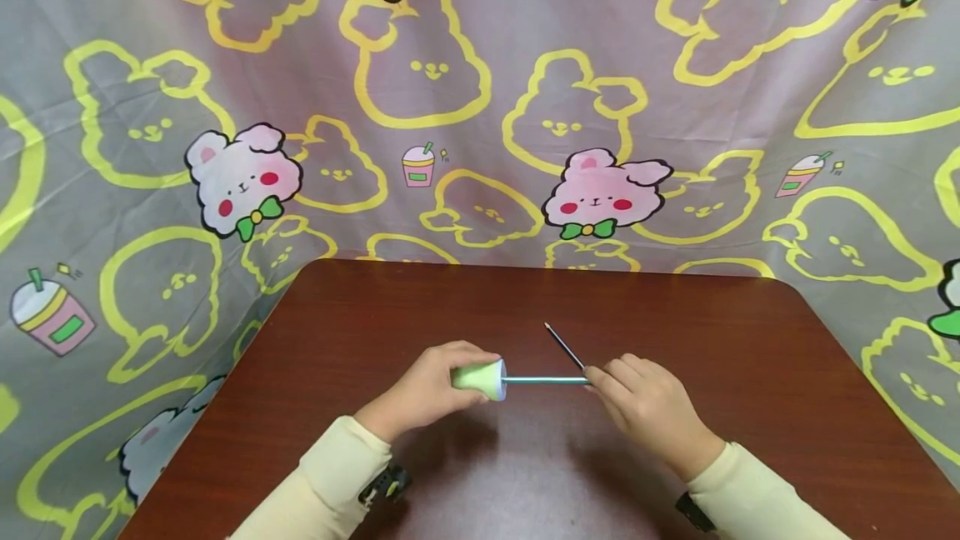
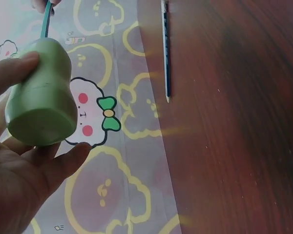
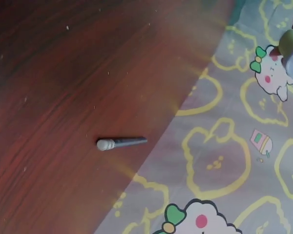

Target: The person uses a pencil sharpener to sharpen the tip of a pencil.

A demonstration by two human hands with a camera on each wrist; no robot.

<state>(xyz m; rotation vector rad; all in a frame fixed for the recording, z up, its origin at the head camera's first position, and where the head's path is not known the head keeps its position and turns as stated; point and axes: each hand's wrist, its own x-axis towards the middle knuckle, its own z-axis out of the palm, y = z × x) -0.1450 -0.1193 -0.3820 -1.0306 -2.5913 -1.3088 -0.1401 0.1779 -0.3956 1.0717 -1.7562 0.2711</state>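
Observation:
In the head view my left hand grips a light green pencil sharpener with a white end, held sideways above the table. A teal pencil runs into that white end. Its other end is pinched by my right hand, which covers the tip there. The left wrist view shows the thumb on top of the sharpener and fingers beneath it. A second, dark pencil lies on the table beyond the right hand; its white-capped end shows in the right wrist view.
The reddish-brown wooden table has rounded far corners. A grey-pink curtain with yellow outlines and cartoon rabbits hangs around its back and sides.

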